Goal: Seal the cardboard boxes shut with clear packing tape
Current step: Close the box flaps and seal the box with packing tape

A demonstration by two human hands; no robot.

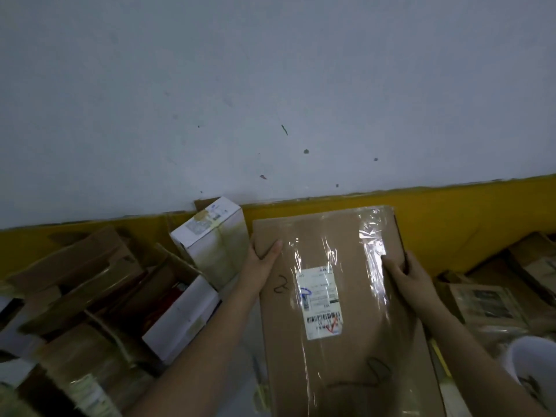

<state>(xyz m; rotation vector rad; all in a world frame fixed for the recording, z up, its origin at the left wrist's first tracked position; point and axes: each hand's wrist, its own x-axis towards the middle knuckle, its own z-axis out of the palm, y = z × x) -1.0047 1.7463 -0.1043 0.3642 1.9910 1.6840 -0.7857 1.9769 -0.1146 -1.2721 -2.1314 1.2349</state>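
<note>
A long brown cardboard box [343, 350] lies in front of me with its far end near the yellow wall band. Clear tape [371, 251] shines in strips along its top and over a white shipping label [322, 302]. My left hand [261, 257] grips the box's far left edge, thumb on top. My right hand [406, 273] grips the right edge, with its fingers curled over onto the taped top. No tape roll is visible.
A white box [213, 239] stands tilted against the wall left of the brown box. Several open cardboard boxes [90, 296] crowd the left side. More taped parcels [487, 305] lie at the right, and a white rounded object [532, 359] is at the lower right.
</note>
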